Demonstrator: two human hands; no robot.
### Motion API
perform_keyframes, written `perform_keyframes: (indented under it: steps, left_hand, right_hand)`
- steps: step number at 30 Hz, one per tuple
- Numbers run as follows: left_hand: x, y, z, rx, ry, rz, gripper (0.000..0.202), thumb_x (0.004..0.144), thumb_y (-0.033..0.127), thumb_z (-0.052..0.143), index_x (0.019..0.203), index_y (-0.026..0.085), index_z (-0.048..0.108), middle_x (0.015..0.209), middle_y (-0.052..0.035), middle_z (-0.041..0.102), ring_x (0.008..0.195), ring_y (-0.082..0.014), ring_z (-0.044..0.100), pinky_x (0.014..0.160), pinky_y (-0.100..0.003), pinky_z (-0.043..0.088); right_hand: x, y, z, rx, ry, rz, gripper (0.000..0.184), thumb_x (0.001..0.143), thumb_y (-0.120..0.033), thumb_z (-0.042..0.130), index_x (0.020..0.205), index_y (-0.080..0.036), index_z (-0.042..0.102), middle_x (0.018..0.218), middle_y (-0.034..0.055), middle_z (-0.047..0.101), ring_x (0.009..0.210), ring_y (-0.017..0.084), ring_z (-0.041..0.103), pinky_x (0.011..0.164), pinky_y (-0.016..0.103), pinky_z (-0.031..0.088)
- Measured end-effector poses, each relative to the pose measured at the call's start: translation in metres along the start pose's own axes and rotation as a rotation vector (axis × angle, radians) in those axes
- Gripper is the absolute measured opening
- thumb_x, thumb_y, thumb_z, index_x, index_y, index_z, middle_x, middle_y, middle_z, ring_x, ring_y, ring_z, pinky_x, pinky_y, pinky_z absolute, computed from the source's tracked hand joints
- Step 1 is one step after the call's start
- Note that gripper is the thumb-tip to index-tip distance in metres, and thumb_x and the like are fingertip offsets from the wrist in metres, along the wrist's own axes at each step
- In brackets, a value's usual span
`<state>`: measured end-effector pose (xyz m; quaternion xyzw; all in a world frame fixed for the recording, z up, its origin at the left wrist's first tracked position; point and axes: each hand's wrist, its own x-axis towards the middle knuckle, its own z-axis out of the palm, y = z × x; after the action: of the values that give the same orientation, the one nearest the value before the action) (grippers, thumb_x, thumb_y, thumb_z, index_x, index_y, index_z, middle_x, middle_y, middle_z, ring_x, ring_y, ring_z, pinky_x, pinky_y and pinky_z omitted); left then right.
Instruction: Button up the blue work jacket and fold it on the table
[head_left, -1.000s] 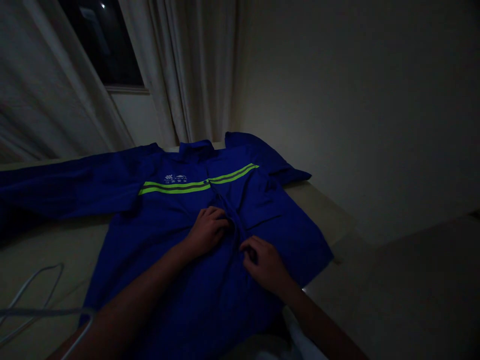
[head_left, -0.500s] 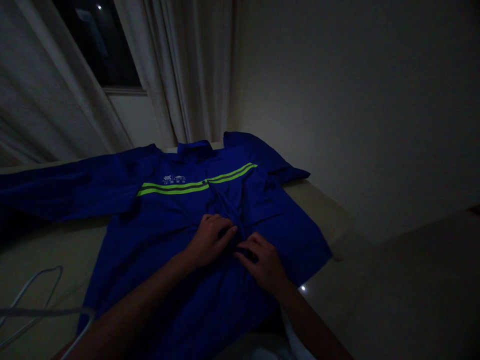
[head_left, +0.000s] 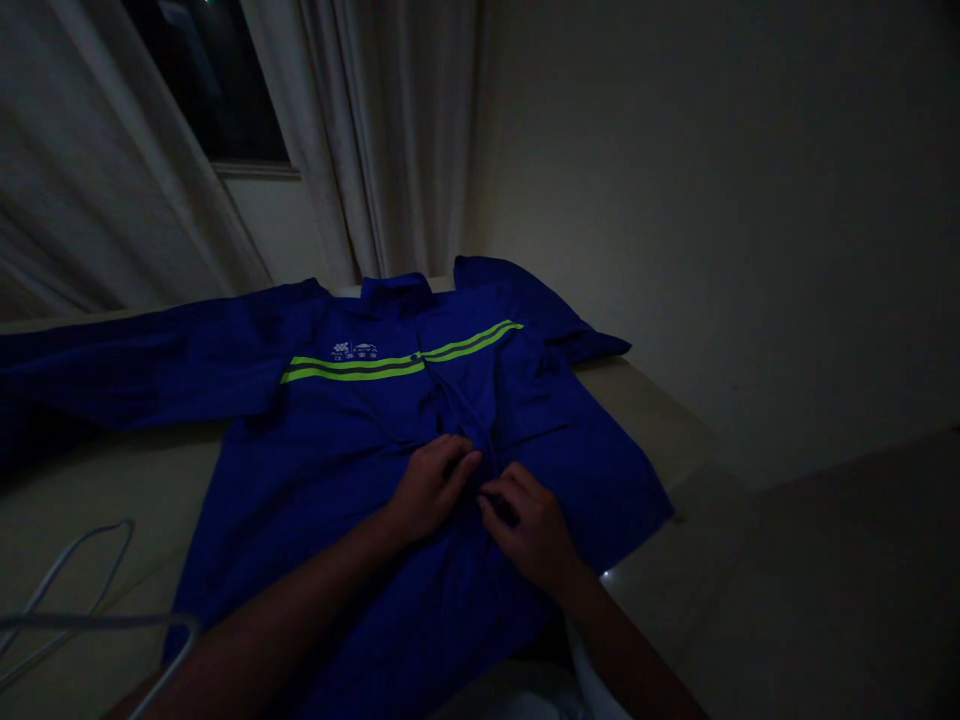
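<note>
Nearest of all, at the left of the jacket's bottom edge, lies a thin white wire hanger (head_left: 82, 610) on the flat pale beige table top (head_left: 667, 420). Two bare arms reach out over the bottom part of the blue cloth work jacket (head_left: 315, 470).

The jacket lies flat on the table, front side up, with its collar on the far side. It takes up most of the table.

The left hand (head_left: 429, 492) rests on the middle of the jacket, just left of the front opening. Its fingers (head_left: 459, 462) are close together and a little bent, with the tips touching the front edge. It is too dark to tell if they pinch the cloth.

The right hand (head_left: 534, 532) sits just right of the opening, very near the left hand. Its fingers are curled in and closed on a small fold of the cloth.

Past the hands, two bright yellow-green stripes (head_left: 352, 368) run across the chest of the jacket. Small white letters (head_left: 354, 350) sit just above the stripes on the left side. One long sleeve (head_left: 112, 370) lies spread out far to the left. The other sleeve (head_left: 555, 325) is folded at the right.

Behind the collar hang long pale cloth curtains (head_left: 375, 150). A dark glass window (head_left: 214, 80) shows up and to the left of the jacket. A plain pale wall (head_left: 712, 200) stands to its right.
</note>
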<state>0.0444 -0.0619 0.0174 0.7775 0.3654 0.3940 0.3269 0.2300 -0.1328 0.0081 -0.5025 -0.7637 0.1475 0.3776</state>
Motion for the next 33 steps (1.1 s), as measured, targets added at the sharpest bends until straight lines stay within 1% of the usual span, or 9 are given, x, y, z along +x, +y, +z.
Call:
perform_keyframes:
  steps: [8, 12, 16, 21, 23, 25, 28, 30, 33]
  left_hand:
    - [0.004, 0.0, -0.003, 0.067, -0.134, -0.001, 0.026, 0.105, 0.037, 0.051, 0.084, 0.023, 0.055, 0.072, 0.0024, 0.059, 0.068, -0.0157, 0.057, 0.066, -0.03, 0.04]
    - [-0.002, -0.007, 0.003, 0.109, -0.079, 0.083, 0.025, 0.108, 0.036, 0.047, 0.092, 0.022, 0.06, 0.081, -0.0013, 0.062, 0.076, -0.0175, 0.06, 0.072, -0.031, 0.044]
    - [-0.008, -0.012, 0.008, 0.249, -0.02, 0.161, 0.033, 0.11, 0.038, 0.042, 0.092, 0.022, 0.064, 0.079, -0.0039, 0.062, 0.076, -0.0194, 0.059, 0.072, -0.034, 0.045]
    - [-0.01, -0.011, 0.009, 0.33, 0.024, 0.267, 0.038, 0.112, 0.039, 0.039, 0.092, 0.022, 0.067, 0.076, -0.0051, 0.064, 0.074, -0.0201, 0.059, 0.071, -0.035, 0.045]
    - [-0.008, -0.009, 0.009, 0.312, -0.001, 0.253, 0.037, 0.112, 0.038, 0.039, 0.094, 0.022, 0.066, 0.078, -0.0052, 0.065, 0.075, -0.0204, 0.06, 0.071, -0.035, 0.044]
    - [-0.006, -0.007, 0.008, 0.275, -0.051, 0.179, 0.033, 0.111, 0.037, 0.041, 0.095, 0.022, 0.064, 0.081, -0.0045, 0.066, 0.078, -0.0204, 0.061, 0.072, -0.035, 0.045]
    - [-0.004, -0.005, 0.008, 0.293, -0.124, 0.08, 0.03, 0.108, 0.038, 0.045, 0.085, 0.023, 0.057, 0.078, -0.0027, 0.063, 0.077, -0.0209, 0.06, 0.072, -0.035, 0.042]
    - [-0.004, -0.005, 0.008, 0.335, -0.15, 0.075, 0.031, 0.106, 0.036, 0.046, 0.078, 0.024, 0.051, 0.074, -0.0022, 0.06, 0.075, -0.0214, 0.058, 0.071, -0.036, 0.04]
    - [-0.004, -0.006, 0.007, 0.335, -0.17, 0.099, 0.03, 0.107, 0.031, 0.042, 0.078, 0.024, 0.05, 0.074, -0.0024, 0.06, 0.074, -0.0209, 0.057, 0.072, -0.037, 0.04]
  right_hand:
    - [-0.001, 0.0, -0.002, -0.088, -0.048, -0.028, 0.014, 0.105, -0.02, 0.054, 0.105, -0.021, 0.068, 0.095, 0.0062, 0.064, 0.081, 0.018, 0.066, 0.073, 0.029, 0.051]
    - [-0.001, 0.0, -0.002, -0.098, -0.047, -0.062, 0.019, 0.108, -0.023, 0.05, 0.106, -0.021, 0.069, 0.095, 0.0075, 0.065, 0.082, 0.019, 0.066, 0.074, 0.03, 0.052]
    - [-0.001, 0.003, -0.003, -0.006, -0.055, -0.071, 0.02, 0.108, -0.025, 0.05, 0.106, -0.022, 0.07, 0.094, 0.0069, 0.065, 0.083, 0.019, 0.065, 0.074, 0.031, 0.053]
    - [0.006, 0.002, -0.009, 0.19, -0.065, 0.04, 0.02, 0.105, -0.028, 0.057, 0.089, -0.022, 0.068, 0.084, 0.0025, 0.06, 0.077, 0.017, 0.062, 0.071, 0.028, 0.051]
    - [0.007, 0.002, -0.009, 0.213, -0.072, 0.078, 0.019, 0.103, -0.027, 0.061, 0.086, -0.022, 0.067, 0.082, 0.0015, 0.059, 0.075, 0.016, 0.06, 0.069, 0.028, 0.049]
    - [0.007, 0.002, -0.007, 0.194, -0.064, 0.086, 0.014, 0.101, -0.025, 0.062, 0.089, -0.022, 0.068, 0.084, 0.0019, 0.059, 0.074, 0.016, 0.06, 0.068, 0.028, 0.049]
    - [0.004, 0.003, -0.004, 0.142, -0.05, 0.066, 0.012, 0.1, -0.021, 0.06, 0.092, -0.022, 0.069, 0.086, 0.0028, 0.06, 0.074, 0.016, 0.06, 0.067, 0.028, 0.049]
    - [0.003, 0.004, -0.003, 0.132, -0.047, 0.045, 0.013, 0.099, -0.019, 0.059, 0.094, -0.022, 0.07, 0.086, 0.003, 0.06, 0.074, 0.016, 0.06, 0.067, 0.027, 0.05]
    - [0.003, 0.003, -0.004, 0.147, -0.031, 0.049, 0.011, 0.099, -0.022, 0.062, 0.1, -0.023, 0.073, 0.087, 0.003, 0.062, 0.071, 0.015, 0.06, 0.065, 0.027, 0.05]
